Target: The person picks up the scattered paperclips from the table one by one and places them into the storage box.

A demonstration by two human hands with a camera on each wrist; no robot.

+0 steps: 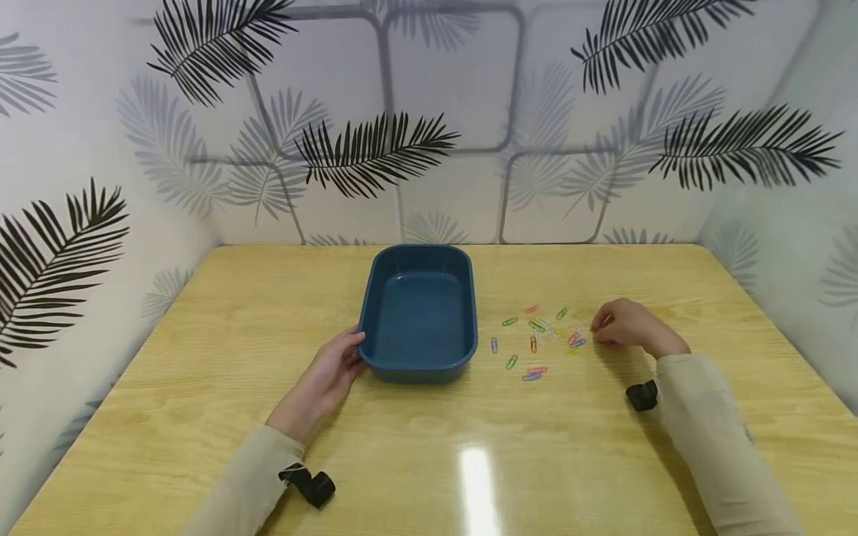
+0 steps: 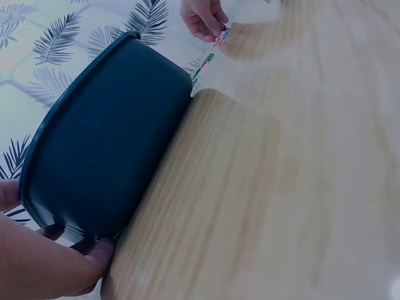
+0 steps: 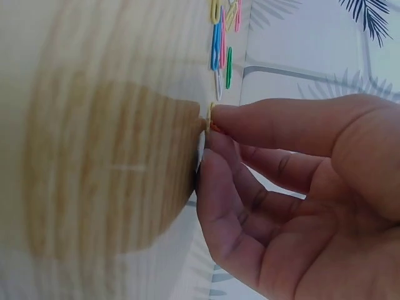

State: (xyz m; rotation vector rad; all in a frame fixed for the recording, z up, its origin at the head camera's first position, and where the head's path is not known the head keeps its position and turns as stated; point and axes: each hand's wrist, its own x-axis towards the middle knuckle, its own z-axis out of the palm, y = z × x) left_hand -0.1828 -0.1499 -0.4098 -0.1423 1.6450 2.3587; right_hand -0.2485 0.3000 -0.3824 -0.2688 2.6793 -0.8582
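A dark blue plastic bin [image 1: 418,376] stands on the table. My left hand [image 1: 330,376] grips its near left corner. In the left wrist view the thumb lies over the rim and the fingers reach beneath the bin's wall [image 2: 112,131]. To the right of the bin, several small coloured paper clips [image 1: 533,344] lie scattered. At their right edge is my right hand [image 1: 630,327], its fingertips low by the tabletop. The right wrist view shows thumb and index finger pinching a yellow paper clip [image 3: 210,114], with a bit of orange beside it. Other fingers curl below.
The light wood table [image 1: 429,439] meets a leaf-patterned backdrop [image 1: 442,193] at its back and sides. Other loose clips include a green paper clip [image 3: 229,67] and a blue paper clip [image 3: 215,47]. Black wrist cameras sit on both sleeves.
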